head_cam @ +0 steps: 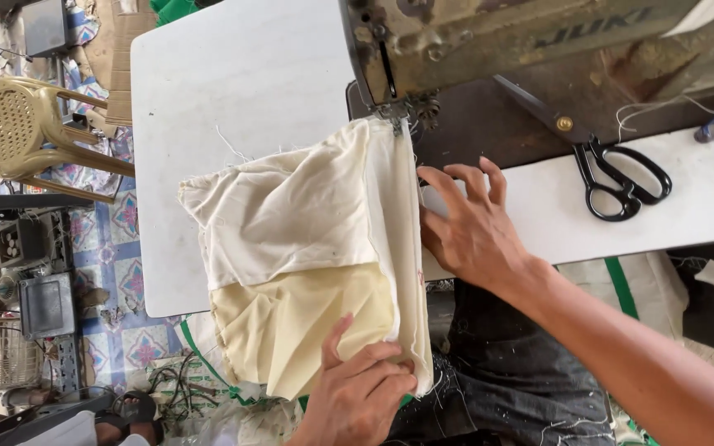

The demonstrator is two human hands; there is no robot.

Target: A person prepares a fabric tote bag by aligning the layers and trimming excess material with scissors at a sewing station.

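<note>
Cream cloth [307,248] edge between both hands, under sewing machine [473,41].

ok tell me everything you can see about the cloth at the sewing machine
The cloth is creased, cream-coloured woven fabric in layers, paler on top and yellower below, with frayed thread ends. It lies over the white table edge, one folded edge running under the sewing machine needle. The left hand presses its lower corner; the right hand touches the folded edge.
</note>
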